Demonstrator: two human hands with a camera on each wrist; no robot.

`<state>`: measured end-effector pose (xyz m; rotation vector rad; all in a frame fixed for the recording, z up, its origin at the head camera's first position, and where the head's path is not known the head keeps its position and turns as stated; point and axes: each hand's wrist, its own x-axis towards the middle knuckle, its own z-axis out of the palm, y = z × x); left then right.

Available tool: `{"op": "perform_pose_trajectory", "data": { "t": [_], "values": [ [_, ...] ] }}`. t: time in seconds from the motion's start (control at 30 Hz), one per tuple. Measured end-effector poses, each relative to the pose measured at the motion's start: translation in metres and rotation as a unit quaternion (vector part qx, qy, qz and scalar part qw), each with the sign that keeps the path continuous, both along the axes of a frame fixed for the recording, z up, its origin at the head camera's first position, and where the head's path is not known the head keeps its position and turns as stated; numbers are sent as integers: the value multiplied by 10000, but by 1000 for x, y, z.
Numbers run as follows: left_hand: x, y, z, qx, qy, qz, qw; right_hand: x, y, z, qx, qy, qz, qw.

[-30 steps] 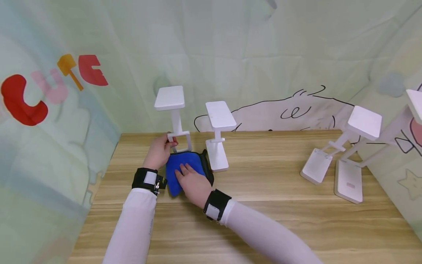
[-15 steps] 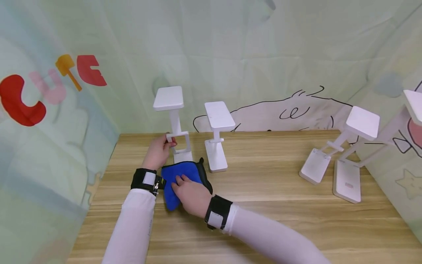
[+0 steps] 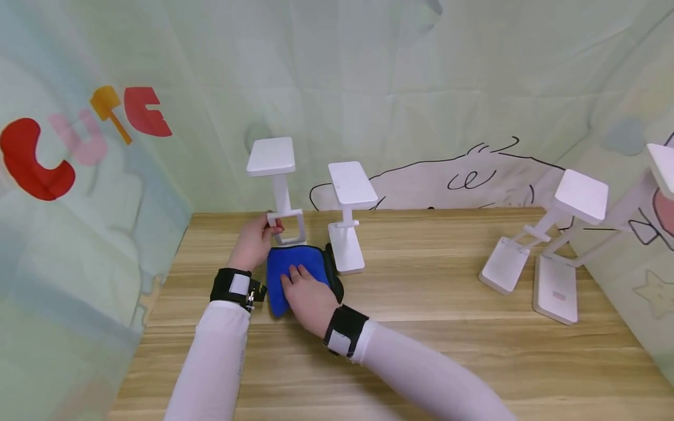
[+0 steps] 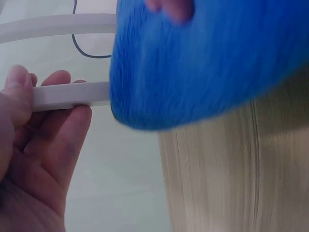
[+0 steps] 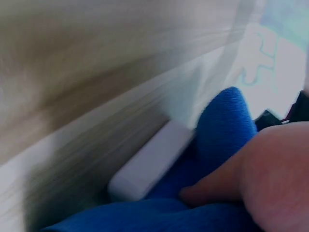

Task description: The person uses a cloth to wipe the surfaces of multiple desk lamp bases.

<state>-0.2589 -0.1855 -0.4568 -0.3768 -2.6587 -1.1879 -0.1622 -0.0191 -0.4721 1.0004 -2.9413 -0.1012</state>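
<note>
My left hand (image 3: 253, 241) pinches a side bar of the white folding phone stand (image 3: 271, 156) at the back left, thumb against fingers, as the left wrist view shows. A blue cloth (image 3: 297, 260) with black edging covers most of that stand's base. My right hand (image 3: 310, 297) holds the cloth over the base, its fingers lying across the top. In the right wrist view the thumb (image 5: 212, 191) presses into the blue folds beside the white base (image 5: 149, 164). Most of the base is hidden under the cloth.
A second white stand (image 3: 351, 182) stands just right of the cloth. Two more stands, a smaller one (image 3: 581, 196) and a taller one (image 3: 558, 286), are at the far right. Printed curtains (image 3: 400, 105) enclose the wooden table (image 3: 442, 345) at the back and sides.
My right hand drew the cloth toward me, baring part of the stand's base, then slid it back up over the base. My left hand keeps its hold on the bar.
</note>
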Motion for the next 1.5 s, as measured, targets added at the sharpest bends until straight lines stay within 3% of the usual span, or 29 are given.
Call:
{"op": "perform_pose_trajectory", "data": {
  "t": [0.2,0.3,0.47,0.73,0.83,0.97,1.23,1.37,1.5],
  "values": [
    [1,0,1,-38,-162,60,9998,26,6,12,360,-40,314,9988],
    [1,0,2,-35,-185,78,9998,31,4,12,358,-32,609,9975],
    [1,0,2,-15,-71,35,10000,18,-5,2,116,-26,792,9968],
    [0,2,2,13,-68,-58,10000,-13,-10,-8,-172,58,209,9996],
    [-1,2,3,20,-112,-71,9999,-11,-6,-7,-148,166,90,9997],
    [-1,0,2,-17,-186,-14,9998,3,0,-1,39,143,76,9999],
    [1,-1,3,-11,-178,52,9998,27,4,12,358,-146,473,9981],
    [2,-1,2,-22,-79,26,10000,21,-1,9,250,-126,626,9976],
    [2,0,1,-20,-48,-12,10000,4,-7,-1,109,12,590,9982]
  ]
}}
